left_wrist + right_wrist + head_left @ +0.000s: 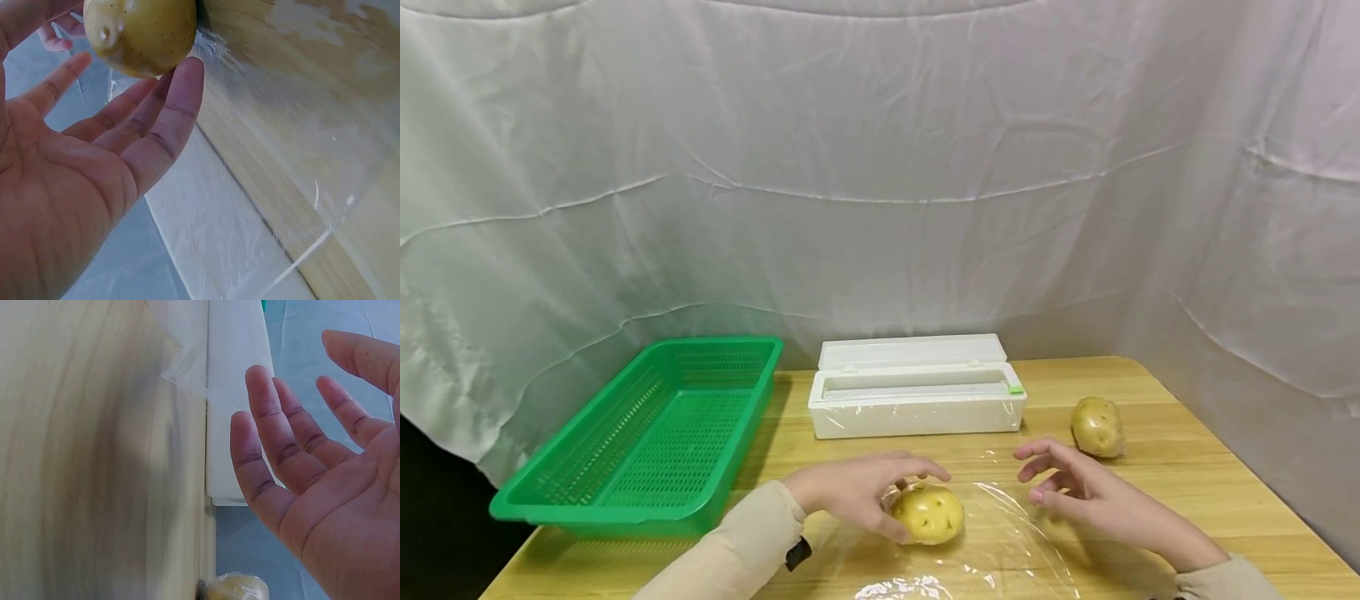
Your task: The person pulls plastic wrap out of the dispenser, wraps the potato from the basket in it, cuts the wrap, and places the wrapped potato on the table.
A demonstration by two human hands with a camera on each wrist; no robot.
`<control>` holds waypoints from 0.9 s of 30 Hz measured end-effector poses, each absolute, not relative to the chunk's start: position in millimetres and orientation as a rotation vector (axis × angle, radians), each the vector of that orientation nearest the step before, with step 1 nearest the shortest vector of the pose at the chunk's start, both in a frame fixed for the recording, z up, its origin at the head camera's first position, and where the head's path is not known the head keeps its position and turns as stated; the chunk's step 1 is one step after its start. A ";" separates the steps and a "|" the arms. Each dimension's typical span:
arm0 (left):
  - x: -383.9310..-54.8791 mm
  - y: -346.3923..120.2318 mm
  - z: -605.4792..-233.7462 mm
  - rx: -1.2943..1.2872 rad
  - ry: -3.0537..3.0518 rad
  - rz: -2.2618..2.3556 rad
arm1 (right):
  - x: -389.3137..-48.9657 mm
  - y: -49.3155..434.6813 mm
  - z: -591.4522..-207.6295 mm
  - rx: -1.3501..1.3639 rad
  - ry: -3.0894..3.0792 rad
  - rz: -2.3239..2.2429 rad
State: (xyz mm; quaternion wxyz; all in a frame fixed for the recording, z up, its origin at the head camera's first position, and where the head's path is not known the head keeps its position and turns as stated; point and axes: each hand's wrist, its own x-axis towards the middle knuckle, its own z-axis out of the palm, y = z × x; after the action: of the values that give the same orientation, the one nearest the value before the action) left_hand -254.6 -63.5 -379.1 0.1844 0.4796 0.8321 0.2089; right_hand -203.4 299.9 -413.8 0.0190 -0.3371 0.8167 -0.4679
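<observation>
In the head view a yellow potato [927,514] sits on a sheet of clear plastic film [992,554] spread over the table. My left hand [872,492] holds the potato from its left side, thumb on the near side and fingers arched over the far side. The left wrist view shows fingertips [187,78] right at the potato's skin [140,34]. My right hand [1086,492] hovers to the right of the film, empty, its fingers loosely bent and spread. From the right wrist, the palm and fingers [269,406] appear with nothing in them.
Behind the hands stands a white film dispenser box [917,414] with its lid raised. A green perforated basket [606,514] is at the left. Another potato, wrapped in film [1096,427], lies at the back right. Grey cloth [880,167] hangs around the table.
</observation>
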 end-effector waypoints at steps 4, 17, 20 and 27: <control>-249.9 -73.7 -376.1 1.298 2.373 0.651 | -203.7 298.5 -414.2 -1.071 2.532 -1.443; -216.5 -124.6 -369.8 1.314 2.534 0.595 | -200.2 298.2 -411.2 -1.168 2.464 -1.337; -207.2 -138.3 -374.7 1.374 2.531 0.541 | -196.3 299.3 -410.9 -1.220 2.409 -1.285; -192.4 -160.8 -386.6 1.543 2.541 0.525 | -185.6 303.3 -408.8 -1.250 2.221 -1.228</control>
State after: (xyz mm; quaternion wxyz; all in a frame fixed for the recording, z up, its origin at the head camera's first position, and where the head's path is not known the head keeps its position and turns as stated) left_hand -192.4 -160.8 -386.6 0.0611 0.5102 0.8401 0.1735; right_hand -185.6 303.3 -408.8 0.1557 -0.4365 0.7756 -0.4286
